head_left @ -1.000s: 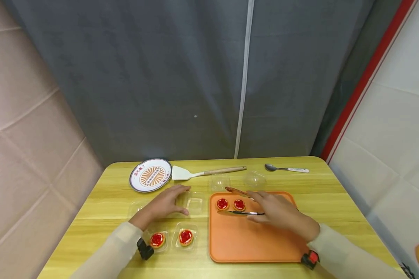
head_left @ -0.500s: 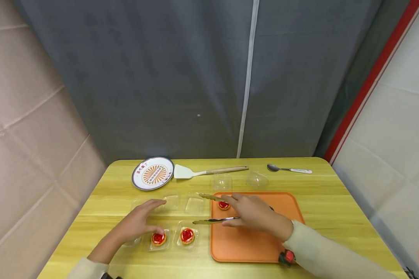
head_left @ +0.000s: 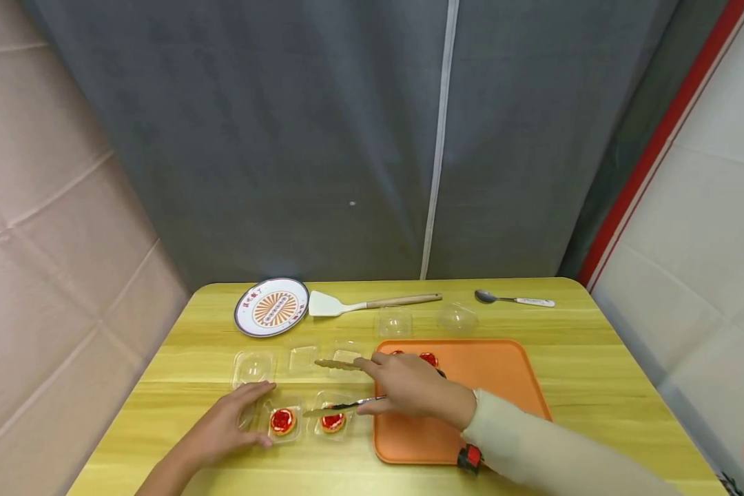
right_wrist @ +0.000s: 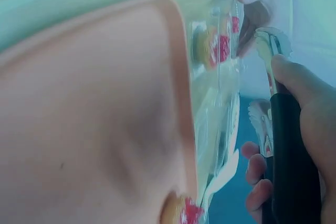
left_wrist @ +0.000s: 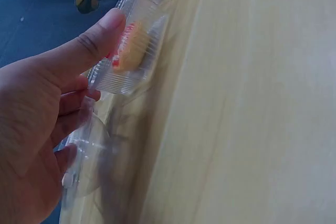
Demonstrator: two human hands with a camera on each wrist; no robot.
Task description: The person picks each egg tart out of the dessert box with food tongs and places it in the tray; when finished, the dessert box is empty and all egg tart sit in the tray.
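Note:
My right hand (head_left: 409, 389) grips tongs (right_wrist: 287, 145) by their black handles. Their two metal arms stand apart with nothing between the tips, which overlap the right-hand clear plastic box in the head view. A red-topped tart (head_left: 333, 421) sits in that box, and another tart (head_left: 282, 421) in the box to its left. Beside this left box is my left hand (head_left: 220, 427), thumb and fingers spread apart; in the left wrist view its thumb overlaps the box's near edge (left_wrist: 118, 83). Two more tarts (head_left: 429, 359) lie at the orange tray's (head_left: 440, 457) back left, partly hidden by my right hand.
Behind the boxes lie their clear lids (head_left: 302, 358). Further back are a patterned plate (head_left: 248, 317), a white spatula (head_left: 327, 305) with wooden handle, and a spoon (head_left: 521, 301). Two more clear plastic pieces (head_left: 394, 322) lie behind the tray. A grey curtain (head_left: 310, 172) hangs behind the table.
My right hand has carried the tongs leftward from over the tarts on the tray to over the right-hand box. My left hand has moved down and left, beside the left box.

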